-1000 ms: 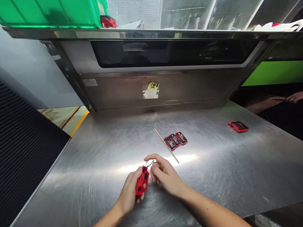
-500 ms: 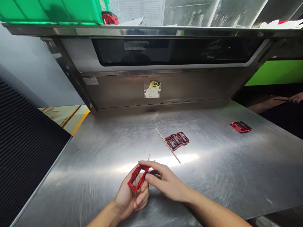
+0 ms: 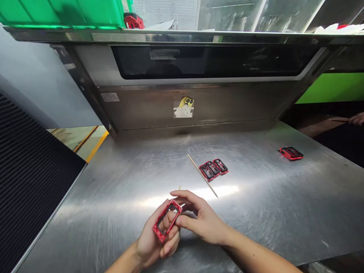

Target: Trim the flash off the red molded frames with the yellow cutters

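Observation:
My left hand (image 3: 155,237) is closed around a small red rectangular plastic frame (image 3: 163,236) with a black inner lip. Its fingers curl beneath, and some show through the opening. My right hand (image 3: 203,220) is at the upper right of this frame, thumb against its edge and index finger arched above; its other fingertips are partly hidden. A tiny yellow tip (image 3: 179,187) shows just beyond the hands, too small to name. Farther off, three similar red-and-black frames (image 3: 209,172) lie side by side, next to a thin wooden stick (image 3: 196,167).
More red-and-black parts (image 3: 291,153) lie on the right of the metal table (image 3: 256,212). Above the back panel runs a shelf (image 3: 182,37) carrying a green crate (image 3: 62,15) and a red part (image 3: 133,21). Another person's hand (image 3: 356,119) shows at the far right.
The red frame has turned in my left hand, so its face now tilts toward me. My right index finger has lifted off its top edge.

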A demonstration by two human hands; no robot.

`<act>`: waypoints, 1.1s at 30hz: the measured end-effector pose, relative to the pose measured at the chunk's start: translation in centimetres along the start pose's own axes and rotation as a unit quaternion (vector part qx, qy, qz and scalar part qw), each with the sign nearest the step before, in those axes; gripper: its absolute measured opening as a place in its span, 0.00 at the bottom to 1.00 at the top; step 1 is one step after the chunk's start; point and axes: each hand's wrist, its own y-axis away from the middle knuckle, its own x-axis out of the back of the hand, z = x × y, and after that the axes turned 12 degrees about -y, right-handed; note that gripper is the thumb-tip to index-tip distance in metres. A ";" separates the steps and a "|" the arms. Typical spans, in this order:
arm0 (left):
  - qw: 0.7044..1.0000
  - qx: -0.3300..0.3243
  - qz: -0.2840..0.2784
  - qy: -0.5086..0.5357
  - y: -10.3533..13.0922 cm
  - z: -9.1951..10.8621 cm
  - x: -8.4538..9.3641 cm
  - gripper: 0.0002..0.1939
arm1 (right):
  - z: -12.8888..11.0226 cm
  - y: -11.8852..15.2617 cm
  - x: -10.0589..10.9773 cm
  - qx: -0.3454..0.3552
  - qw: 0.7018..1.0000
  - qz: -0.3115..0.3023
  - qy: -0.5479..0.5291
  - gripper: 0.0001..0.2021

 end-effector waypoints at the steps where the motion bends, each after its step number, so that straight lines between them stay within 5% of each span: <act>1: 1.000 -0.001 0.004 -0.004 0.1 0.0 0.0 0.29 | 0.0 0.1 0.0 0.005 1.000 -0.001 0.000 0.23; 13: 0.999 0.006 0.017 -0.031 0.3 0.3 -0.1 0.29 | 0.0 0.2 0.1 0.030 1.000 -0.004 0.004 0.24; 18: 0.993 0.034 0.087 -0.070 0.2 0.2 -0.3 0.34 | -0.2 0.0 0.0 0.040 0.999 0.020 0.028 0.16; 21: 0.973 0.019 0.178 -0.145 0.0 0.0 -0.4 0.39 | -0.1 -0.1 0.0 0.044 0.994 0.082 0.049 0.21; 25: 0.919 -0.101 0.285 -0.251 0.2 -0.1 -0.7 0.39 | 0.0 -0.3 0.0 0.033 0.987 0.144 0.071 0.26; 29: 0.866 -0.150 0.328 -0.346 0.4 -0.1 -0.7 0.32 | 0.2 -0.7 0.1 -0.057 0.992 0.115 -0.008 0.29; 33: 0.861 -0.135 0.337 -0.355 0.2 0.0 -0.4 0.33 | 0.6 -1.0 0.3 -0.120 0.985 0.089 -0.084 0.31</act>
